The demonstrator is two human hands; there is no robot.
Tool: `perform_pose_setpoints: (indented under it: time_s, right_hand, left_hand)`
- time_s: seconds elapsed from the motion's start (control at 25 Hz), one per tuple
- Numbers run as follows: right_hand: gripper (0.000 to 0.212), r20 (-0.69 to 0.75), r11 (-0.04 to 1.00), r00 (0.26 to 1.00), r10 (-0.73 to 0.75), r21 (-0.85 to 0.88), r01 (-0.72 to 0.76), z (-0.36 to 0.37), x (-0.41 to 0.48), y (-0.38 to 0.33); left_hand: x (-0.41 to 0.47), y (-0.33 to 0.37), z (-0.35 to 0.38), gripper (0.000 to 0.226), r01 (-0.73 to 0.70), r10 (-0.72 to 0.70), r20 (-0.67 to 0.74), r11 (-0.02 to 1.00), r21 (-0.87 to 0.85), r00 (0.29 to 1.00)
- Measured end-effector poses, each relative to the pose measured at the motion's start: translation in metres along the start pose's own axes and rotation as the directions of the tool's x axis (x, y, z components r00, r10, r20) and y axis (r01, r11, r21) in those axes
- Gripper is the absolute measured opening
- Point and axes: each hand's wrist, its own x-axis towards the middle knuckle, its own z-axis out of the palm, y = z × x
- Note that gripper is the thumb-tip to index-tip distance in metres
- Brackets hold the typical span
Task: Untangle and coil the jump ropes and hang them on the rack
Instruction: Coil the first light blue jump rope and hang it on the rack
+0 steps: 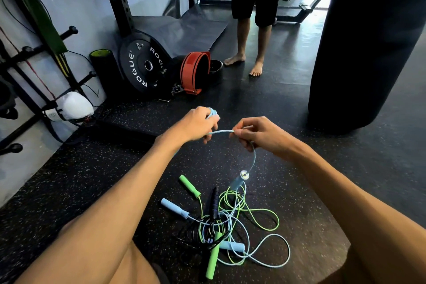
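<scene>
Biggest thing in front of us is the black heavy bag (368, 41) hanging on the right, and under everything is the speckled rubber floor (69, 180). On the left wall there's the peg rack (30, 50) with bands draped over it. By the squat rack upright (119, 0) a Rogue bumper plate (140, 67) leans, with a red lifting belt (196, 71) just beside it. A barefoot person (242, 37) stands further back. Down between our knees sits the tangled pile (226, 221) of green, light blue and black jump ropes, handles sticking out all over. Our left hand (198, 124) is clenched around a light blue bundle, too blurry to say if it's cord or a handle. Our right hand (258, 134) pinches the light blue rope (221, 132) between thumb and fingers, a short stretch running between the two hands. From the right hand the cord drops to its blue handle (238, 181), dangling right at the top of the pile.
</scene>
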Motion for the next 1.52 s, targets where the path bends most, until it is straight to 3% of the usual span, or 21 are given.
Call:
perform_pose_setpoints:
  time_s: [0.16,0.28,0.4,0.6,0.72,0.84,0.92,1.0,1.08,1.16,1.24,1.36,1.52]
  right_hand:
    - [0.015,-0.175,0.995,0.980,-0.098,-0.031,0.094,-0.002,0.006,-0.001]
    - [0.021,-0.229,0.994,0.967,-0.109,-0.023,0.107,0.000,0.009,0.001]
    - [0.030,-0.251,0.995,0.964,-0.088,0.018,0.095,0.001,0.010,0.002]
    - [0.020,-0.164,0.995,0.985,0.052,0.094,-0.037,0.003,0.011,0.008]
    - [0.018,-0.029,0.985,0.991,0.131,0.114,-0.126,0.010,0.007,0.008]
    - [0.017,0.032,0.978,0.988,0.150,0.140,-0.153,0.017,0.006,0.009]
    - [0.017,0.053,0.974,0.985,0.167,0.143,-0.173,0.020,0.007,0.010]
    - [0.022,0.081,0.970,0.981,0.176,0.156,-0.187,0.023,0.007,0.010]
    - [0.035,0.082,0.970,0.984,0.156,0.176,-0.169,0.025,0.007,0.005]
    - [0.055,0.086,0.956,0.985,0.151,0.239,-0.167,0.028,0.007,-0.004]
    - [0.071,0.074,0.927,0.983,0.169,0.326,-0.184,0.027,0.006,-0.012]
    - [0.070,-0.028,0.945,0.992,0.123,0.308,-0.109,0.021,0.002,-0.021]
    - [0.066,-0.126,0.984,0.991,0.036,0.178,-0.013,0.012,-0.006,-0.025]
  left_hand:
    - [-0.010,0.012,0.008,0.048,0.081,-0.010,0.328,0.976,-0.204,0.945]
    - [-0.009,0.015,0.005,0.049,0.147,0.058,0.407,0.878,-0.455,0.912]
    - [-0.009,0.018,0.000,0.047,0.159,0.113,0.369,0.760,-0.630,0.922]
    - [-0.008,0.024,-0.005,0.045,0.173,0.128,0.260,0.469,-0.866,0.957]
    - [-0.005,0.026,-0.009,0.048,0.112,0.070,0.134,0.259,-0.959,0.988]
    - [0.000,0.024,-0.008,0.049,0.029,-0.027,0.024,0.165,-0.986,0.999]
    - [0.003,0.023,-0.007,0.046,-0.047,-0.093,-0.065,0.180,-0.983,0.994]
    - [0.005,0.021,-0.005,0.040,-0.126,-0.145,-0.169,0.266,-0.956,0.975]
    - [0.004,0.019,-0.002,0.033,-0.209,-0.135,-0.313,0.496,-0.843,0.940]
    - [0.002,0.019,0.004,0.028,-0.250,-0.026,-0.445,0.799,-0.548,0.895]
    - [-0.001,0.019,0.012,0.025,-0.278,0.151,-0.466,0.935,-0.219,0.872]
    - [-0.009,0.018,0.019,0.025,-0.315,0.341,-0.329,0.940,0.132,0.881]
    - [-0.021,0.024,0.032,0.022,-0.360,0.442,-0.164,0.856,0.371,0.882]
